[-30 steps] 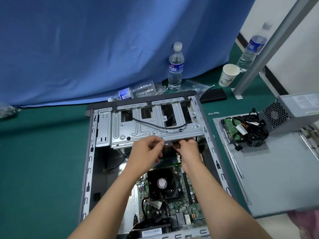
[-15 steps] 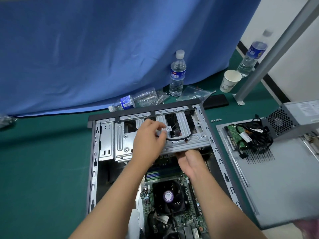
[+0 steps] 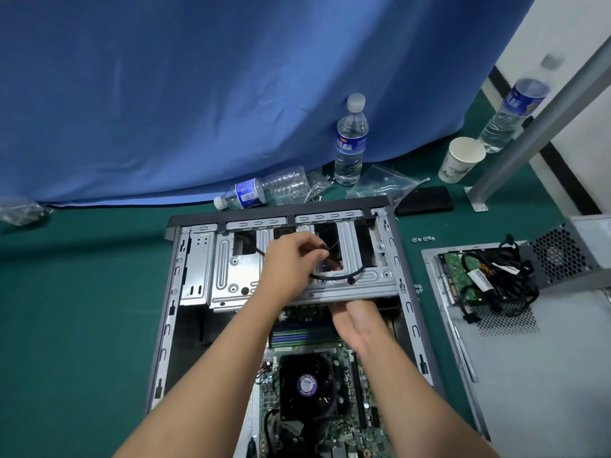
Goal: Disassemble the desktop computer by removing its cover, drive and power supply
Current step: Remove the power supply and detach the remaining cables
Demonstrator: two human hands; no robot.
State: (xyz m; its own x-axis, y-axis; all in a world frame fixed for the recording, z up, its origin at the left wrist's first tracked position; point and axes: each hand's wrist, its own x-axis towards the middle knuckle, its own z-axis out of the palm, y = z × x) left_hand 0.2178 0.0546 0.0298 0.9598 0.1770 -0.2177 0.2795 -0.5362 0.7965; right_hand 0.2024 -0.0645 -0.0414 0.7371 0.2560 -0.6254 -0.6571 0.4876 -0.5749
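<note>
Head: three bottles (one lying)

Two bare forearms reach in from the bottom edge, no sleeves showing up to where the view cuts them off. The left hand and right hand wear no gloves; rings or a watch, if any, cannot be made out.
</note>
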